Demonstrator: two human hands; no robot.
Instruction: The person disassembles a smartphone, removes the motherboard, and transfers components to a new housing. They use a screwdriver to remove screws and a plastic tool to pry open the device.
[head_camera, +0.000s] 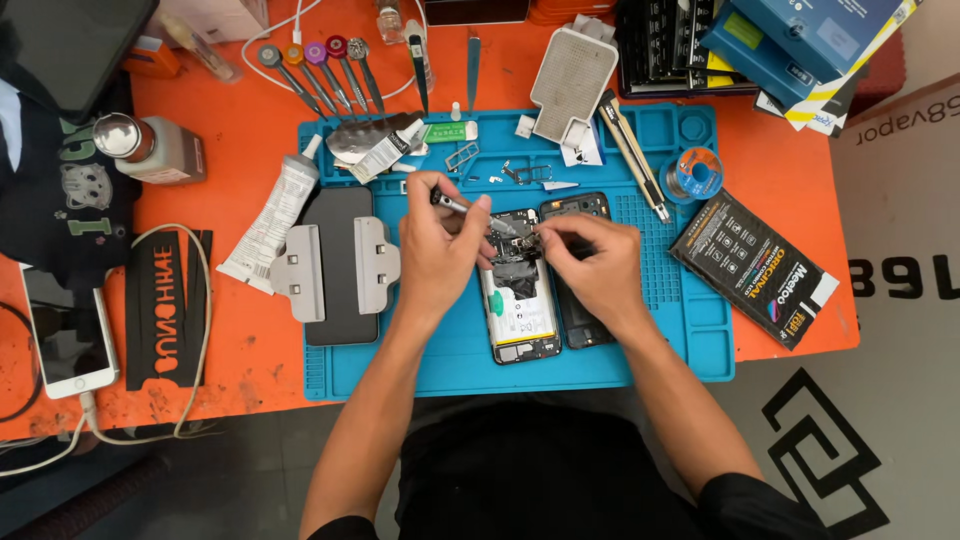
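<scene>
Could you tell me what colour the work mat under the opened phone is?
Blue work mat, clearest in the head view.

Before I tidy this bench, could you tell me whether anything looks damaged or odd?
Nothing looks spilled or broken. The opened phone lies with its insides bare on the blue mat, small loose parts scattered above it.

Matt blue rubbery mat (690, 340) on a scuffed, stained orange table (250, 130). Bare circuit boards and shiny metal shields inside the opened phone (520, 300); black plastic back shell (578, 300) beside it. Slim metal screwdriver (470, 212) in the left hand (435, 250). Glossy black glass screen (335, 270) under grey matt plastic clamps (305, 272). Brushed metal tweezers (473, 60). Crinkled soft glue tube (272, 215). Glossy printed packet (755, 265). Polished metal cap on a frosted bottle (150, 148).
</scene>
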